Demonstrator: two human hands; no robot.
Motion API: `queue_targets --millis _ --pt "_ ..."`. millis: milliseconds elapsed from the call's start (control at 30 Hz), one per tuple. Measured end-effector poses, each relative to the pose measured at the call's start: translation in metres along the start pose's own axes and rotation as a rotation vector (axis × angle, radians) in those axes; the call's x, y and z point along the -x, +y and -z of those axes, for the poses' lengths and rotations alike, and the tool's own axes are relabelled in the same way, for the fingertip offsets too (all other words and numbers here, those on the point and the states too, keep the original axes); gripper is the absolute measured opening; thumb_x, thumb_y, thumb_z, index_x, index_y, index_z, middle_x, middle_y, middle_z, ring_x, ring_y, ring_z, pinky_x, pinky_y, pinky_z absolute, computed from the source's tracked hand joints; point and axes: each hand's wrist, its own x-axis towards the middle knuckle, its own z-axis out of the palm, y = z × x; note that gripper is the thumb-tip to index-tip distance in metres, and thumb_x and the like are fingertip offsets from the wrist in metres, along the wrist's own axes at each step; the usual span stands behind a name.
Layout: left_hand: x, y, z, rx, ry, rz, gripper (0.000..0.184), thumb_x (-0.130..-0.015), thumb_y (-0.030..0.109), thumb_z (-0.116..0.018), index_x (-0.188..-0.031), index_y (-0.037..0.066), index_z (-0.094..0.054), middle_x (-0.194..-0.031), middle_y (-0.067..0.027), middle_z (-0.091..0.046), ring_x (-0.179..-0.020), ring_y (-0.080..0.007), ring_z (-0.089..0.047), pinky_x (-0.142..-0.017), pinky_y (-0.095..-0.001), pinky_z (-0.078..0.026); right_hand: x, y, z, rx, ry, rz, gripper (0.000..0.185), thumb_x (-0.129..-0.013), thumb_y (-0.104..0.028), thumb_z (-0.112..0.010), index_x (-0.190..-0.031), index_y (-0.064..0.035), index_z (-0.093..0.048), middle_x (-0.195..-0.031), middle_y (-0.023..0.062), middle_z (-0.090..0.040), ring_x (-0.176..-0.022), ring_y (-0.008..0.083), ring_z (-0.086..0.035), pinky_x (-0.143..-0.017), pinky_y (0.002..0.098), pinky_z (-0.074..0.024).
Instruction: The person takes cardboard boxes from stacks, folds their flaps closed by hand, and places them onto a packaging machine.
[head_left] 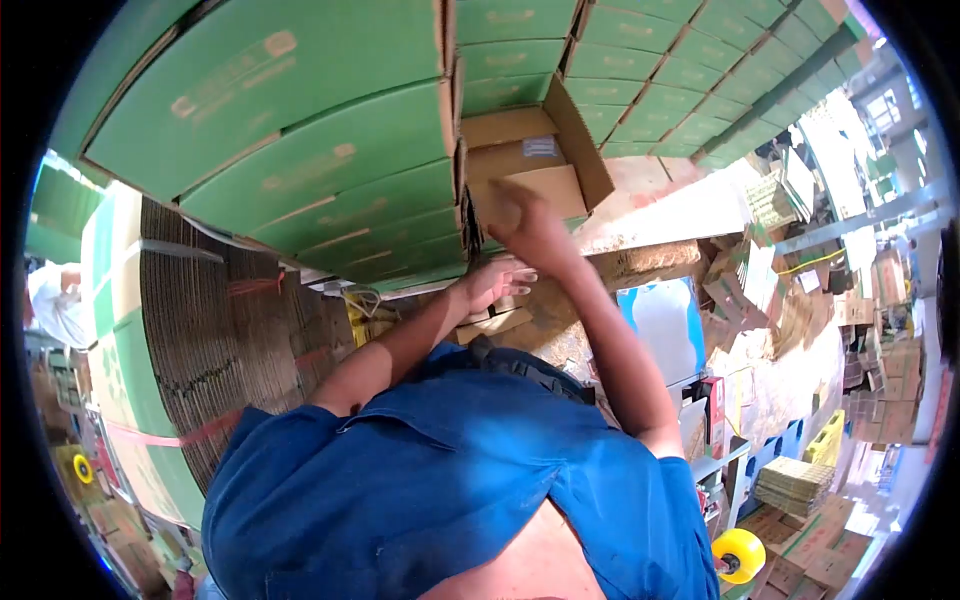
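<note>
Fisheye distortion, black corners, blown-out glare at right, blurred right hand

Sunlit floor, grey metal bar; bright window, upper right

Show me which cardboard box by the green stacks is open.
The brown-interior cardboard box by the right hand: its inside shows, with a pale rectangular label, whereas the stacked green cardboard boxes present closed faces.

And there's the right hand, fingers blurred, over an open carton (a pale label shows inside), while the left hand, fingers extended, hangs nearer the body, just beside stacked green boxes.
</note>
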Motion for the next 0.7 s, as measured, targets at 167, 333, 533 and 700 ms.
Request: queue_targets --millis 167,333,533,700 --pt "0.033 0.002 0.012 0.281 -0.059 -0.099 0.048 -0.096 0.034 -0.060 -0.134 0.005 -0.055 -0.138 -0.0115 -0.057 -0.126 -0.0283 -0.055 -0.104 -0.0448 -0.044 0.001 0.010 -0.036 -0.133 -0.104 -0.083 0.053 -0.086 -0.006 -0.060 -0.138 0.0016 -0.053 -0.129 0.0223 -0.063 -0.120 0.0348 -0.062 -0.105 0.0410 -0.0459" --pt "0.043 0.004 0.017 0.316 -0.024 -0.062 0.057 -0.094 0.038 -0.063 -0.139 0.005 -0.051 -0.143 -0.0114 -0.053 -0.132 -0.0293 -0.050 -0.108 -0.0457 -0.041 0.008 -0.005 -0.026 -0.237 -0.075 -0.007 0.064 -0.086 -0.006 -0.066 -0.146 0.0019 -0.045 -0.135 0.0214 -0.060 -0.128 0.0271 -0.056 -0.109 0.0357 -0.0422" --pt "0.045 0.008 -0.002 0.349 0.037 -0.044 0.074 -0.093 0.047 -0.064 -0.149 0.004 -0.039 -0.151 -0.0121 -0.045 -0.139 -0.0301 -0.043 -0.114 -0.0482 -0.036 0.015 0.019 -0.031 -0.587 -0.112 -0.120 0.055 -0.091 -0.006 -0.068 -0.142 0.0035 -0.049 -0.127 0.0164 -0.065 -0.119 0.0233 -0.062 -0.102 0.0359 -0.0473" --pt "0.045 0.004 0.006 0.362 0.047 -0.079 0.076 -0.094 0.050 -0.061 -0.150 0.006 -0.037 -0.153 -0.0117 -0.042 -0.140 -0.0301 -0.041 -0.117 -0.0494 -0.031 0.005 -0.015 -0.023 -0.127 -0.024 -0.098 0.046 -0.087 -0.015 -0.059 -0.130 0.0020 -0.057 -0.107 0.0290 -0.067 -0.098 0.0439 -0.065 -0.086 0.0442 -0.0528"
